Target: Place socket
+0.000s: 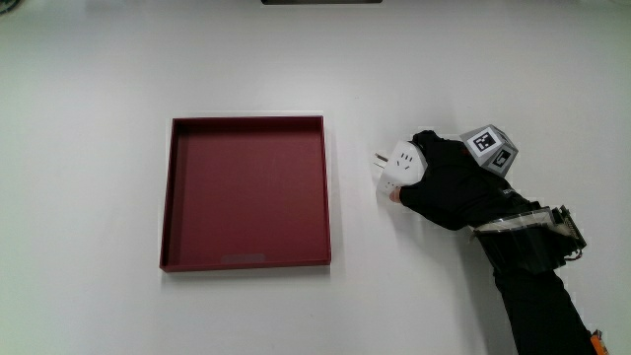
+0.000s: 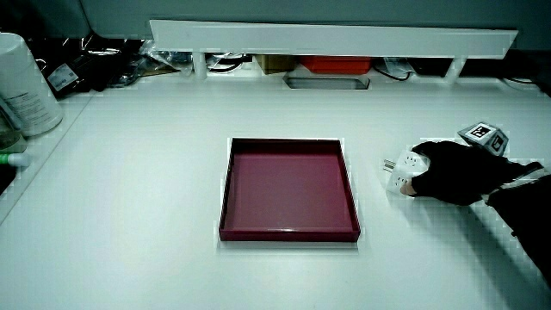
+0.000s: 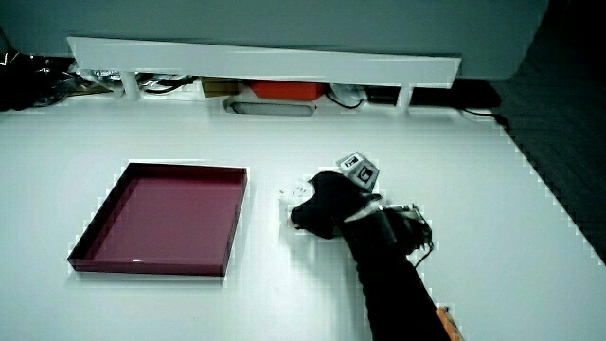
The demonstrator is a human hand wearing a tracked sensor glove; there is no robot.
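Note:
A white socket adapter (image 1: 399,166) with metal prongs lies on the white table beside the dark red tray (image 1: 246,261). The black-gloved hand (image 1: 434,177) is curled around the socket, its patterned cube (image 1: 491,149) on its back. In both side views the socket (image 2: 405,168) (image 3: 297,196) rests at table level in the hand (image 2: 448,172) (image 3: 322,208), a short gap from the tray (image 2: 288,232) (image 3: 151,265). Nothing lies in the tray.
A low white partition (image 2: 331,39) runs along the table's edge farthest from the person, with cables and an orange box under it. A white canister (image 2: 24,86) stands at the table's edge in a side view.

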